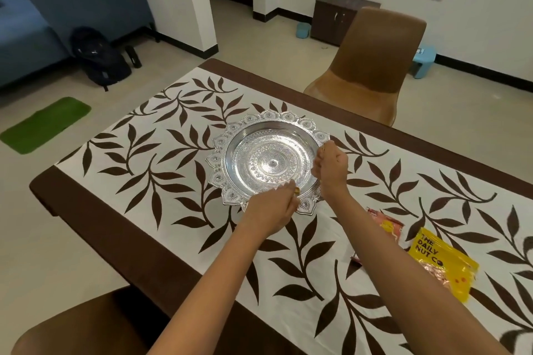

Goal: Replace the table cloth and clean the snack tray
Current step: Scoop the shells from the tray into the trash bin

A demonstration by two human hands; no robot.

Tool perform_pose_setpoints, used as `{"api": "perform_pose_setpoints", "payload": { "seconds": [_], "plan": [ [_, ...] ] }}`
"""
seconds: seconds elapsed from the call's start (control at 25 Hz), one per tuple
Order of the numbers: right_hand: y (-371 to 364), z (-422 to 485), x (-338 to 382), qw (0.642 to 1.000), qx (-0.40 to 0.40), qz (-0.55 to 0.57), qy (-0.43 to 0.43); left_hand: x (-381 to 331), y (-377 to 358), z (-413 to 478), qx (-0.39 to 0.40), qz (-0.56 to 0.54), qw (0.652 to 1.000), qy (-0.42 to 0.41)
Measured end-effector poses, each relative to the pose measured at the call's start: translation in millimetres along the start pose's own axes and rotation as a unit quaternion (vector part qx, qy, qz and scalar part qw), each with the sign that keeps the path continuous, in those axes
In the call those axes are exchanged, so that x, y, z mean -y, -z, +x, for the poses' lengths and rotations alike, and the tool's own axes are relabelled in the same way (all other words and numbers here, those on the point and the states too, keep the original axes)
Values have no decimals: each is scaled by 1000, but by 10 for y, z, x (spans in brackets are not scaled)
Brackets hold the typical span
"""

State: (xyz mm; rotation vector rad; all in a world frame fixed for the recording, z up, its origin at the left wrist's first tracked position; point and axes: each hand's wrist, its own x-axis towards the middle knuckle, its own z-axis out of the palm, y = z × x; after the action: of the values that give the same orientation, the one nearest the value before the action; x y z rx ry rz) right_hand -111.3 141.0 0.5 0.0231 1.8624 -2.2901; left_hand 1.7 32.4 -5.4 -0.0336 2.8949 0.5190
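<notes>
Far left, a green rectangular mat lies on the floor, clear of the table. On the white table cloth with brown leaf print, the round embossed silver snack tray sits near the middle, empty and shiny.

Your left hand pinches the tray's near rim, fingers closed on its scalloped edge. Your right hand clamps the rim on the tray's right side in the same way. The tray looks flat on the cloth, though whether it rests there or is just lifted cannot be told.

By the look of it, you are placing the tray on the cloth or taking it off; which one is unclear. Either way, the next move calls for keeping both grips level so the wide rim does not drag and rumple the cloth.

To the right lie a crumpled red-orange snack packet and a yellow plastic pouch printed "THE DAILY NUT CO".
</notes>
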Motion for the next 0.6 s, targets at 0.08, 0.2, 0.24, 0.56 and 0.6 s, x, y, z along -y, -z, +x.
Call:
{"api": "perform_pose_setpoints", "payload": {
  "seconds": [0.08, 0.2, 0.24, 0.56, 0.6],
  "plan": [
    [-9, 6, -13, 1000, 3, -8, 2, -8, 7, 31, -25, -2, 1000, -6],
    [-16, 19, -20, 1000, 7, -5, 3, -87, 70, 71, -53, 4, 999, -6],
    [-16, 23, -22, 1000, 7, -6, 5, -113, 99, 81, -57, -5, 998, -6],
    [-13, 28, -59, 999, 24, -29, 17, -37, 338, 269, 20, -144, 988, 54],
    [-12, 30, -61, 999, 22, -31, 17, -27, 358, 288, 26, -156, 986, 54]
  ]
}}
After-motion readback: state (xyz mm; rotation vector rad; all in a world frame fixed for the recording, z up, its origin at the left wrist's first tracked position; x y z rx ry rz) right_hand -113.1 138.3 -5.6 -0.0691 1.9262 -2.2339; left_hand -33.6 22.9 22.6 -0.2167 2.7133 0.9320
